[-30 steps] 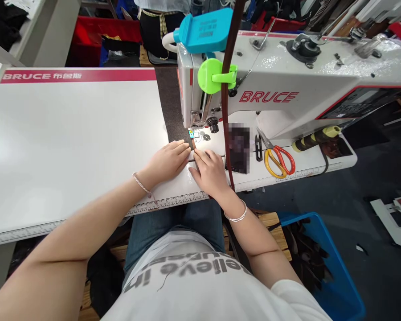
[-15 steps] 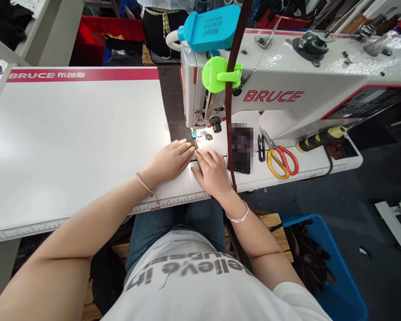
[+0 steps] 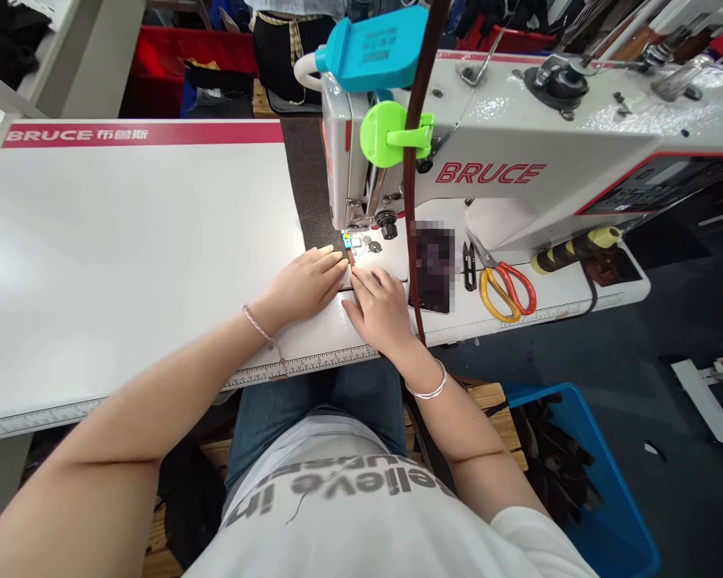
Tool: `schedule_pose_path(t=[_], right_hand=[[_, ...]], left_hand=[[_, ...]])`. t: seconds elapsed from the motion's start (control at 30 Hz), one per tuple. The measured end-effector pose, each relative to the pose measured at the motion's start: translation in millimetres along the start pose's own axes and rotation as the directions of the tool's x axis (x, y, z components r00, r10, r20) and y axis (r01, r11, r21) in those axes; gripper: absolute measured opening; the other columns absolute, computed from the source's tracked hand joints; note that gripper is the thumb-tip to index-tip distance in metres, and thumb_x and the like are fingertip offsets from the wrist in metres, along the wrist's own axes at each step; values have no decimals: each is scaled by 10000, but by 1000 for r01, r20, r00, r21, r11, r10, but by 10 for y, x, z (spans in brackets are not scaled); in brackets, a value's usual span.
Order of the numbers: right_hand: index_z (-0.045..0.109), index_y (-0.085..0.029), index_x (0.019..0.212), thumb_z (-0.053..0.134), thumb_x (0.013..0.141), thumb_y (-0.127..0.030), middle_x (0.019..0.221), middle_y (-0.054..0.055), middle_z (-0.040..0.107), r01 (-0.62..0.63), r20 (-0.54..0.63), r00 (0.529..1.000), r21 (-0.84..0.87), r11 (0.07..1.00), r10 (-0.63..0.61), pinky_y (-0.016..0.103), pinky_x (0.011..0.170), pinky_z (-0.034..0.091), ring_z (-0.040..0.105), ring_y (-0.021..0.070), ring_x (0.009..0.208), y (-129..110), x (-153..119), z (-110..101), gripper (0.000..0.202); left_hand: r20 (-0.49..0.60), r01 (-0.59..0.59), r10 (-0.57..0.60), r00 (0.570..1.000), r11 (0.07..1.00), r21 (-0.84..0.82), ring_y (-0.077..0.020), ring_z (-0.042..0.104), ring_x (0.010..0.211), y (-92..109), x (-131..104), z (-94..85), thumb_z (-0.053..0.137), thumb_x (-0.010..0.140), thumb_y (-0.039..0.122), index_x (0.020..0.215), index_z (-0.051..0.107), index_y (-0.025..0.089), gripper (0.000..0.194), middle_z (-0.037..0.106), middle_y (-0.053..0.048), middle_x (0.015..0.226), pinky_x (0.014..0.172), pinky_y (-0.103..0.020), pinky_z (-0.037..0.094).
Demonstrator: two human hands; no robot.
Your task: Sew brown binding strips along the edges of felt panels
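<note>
1. As we looked down, the dark cloth [image 3: 313, 189] lay flat along the right side of the white table [image 3: 138, 265], beneath the head of the sewing machine [image 3: 497, 140].
2. Fingers: we saw the left hand [image 3: 310, 282] laid flat at the cloth's near end, fingers straight and together, nothing pinched. The right hand [image 3: 382, 309] had bent fingers, tips at the narrow brown strip [image 3: 352, 258], thumb apart; we could not tell whether they gripped it.
3. Handling: we judged the cloth light and limp, the strip thin, bendy, apt to slip sideways.
4. Hold: we favoured flat pressure near the cloth's edge and light fingertips on the strip, short of the machine's head.
5. Room: we noted the phone [image 3: 432, 269] and hanging strap [image 3: 410, 201] crowding the right; most space lay leftward. Both forearms crossed the ruler-marked front edge [image 3: 313, 363].
</note>
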State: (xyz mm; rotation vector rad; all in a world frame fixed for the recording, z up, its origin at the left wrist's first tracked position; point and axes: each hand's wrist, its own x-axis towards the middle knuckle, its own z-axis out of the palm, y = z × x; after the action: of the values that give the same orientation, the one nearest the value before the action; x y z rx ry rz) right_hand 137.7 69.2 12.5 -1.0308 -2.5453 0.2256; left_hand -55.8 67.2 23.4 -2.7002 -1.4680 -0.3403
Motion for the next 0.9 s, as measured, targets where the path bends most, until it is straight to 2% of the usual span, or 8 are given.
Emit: schedule_pose_path(t=[0.23, 0.73, 0.9], right_hand=[[556, -65, 1305, 462, 962, -337, 1359, 114, 549, -5, -3, 1000, -2, 1000, 5, 469, 1036, 367, 406, 327, 1216, 0, 14, 2, 447], [544, -97, 1320, 455, 960, -349, 1370, 115, 538, -24, 13, 1000, 14, 1000, 24, 496, 1031, 368, 404, 332, 1217, 16, 14, 12, 448], [559, -73, 1299, 476, 951, -331, 1360, 103, 549, -21, -6, 1000, 12, 1000, 21, 463, 1034, 375, 413, 318, 1193, 21, 7, 20, 441]], left_hand=[[22, -4, 5, 1000, 1000, -19, -303, 513, 1138, -42, 44, -22, 319, 985, 298, 1177, 557, 96, 366, 576, -158, 1201, 913, -438, 442], [56, -2, 5, 998, 999, -43, -297, 519, 976, -152, 152, -65, 345, 955, 274, 1102, 587, 109, 328, 588, -160, 1090, 791, -434, 442], [66, 1, 1, 998, 999, -34, -280, 518, 938, -206, 177, -69, 357, 947, 266, 1043, 584, 120, 287, 584, -141, 1043, 769, -413, 441]])
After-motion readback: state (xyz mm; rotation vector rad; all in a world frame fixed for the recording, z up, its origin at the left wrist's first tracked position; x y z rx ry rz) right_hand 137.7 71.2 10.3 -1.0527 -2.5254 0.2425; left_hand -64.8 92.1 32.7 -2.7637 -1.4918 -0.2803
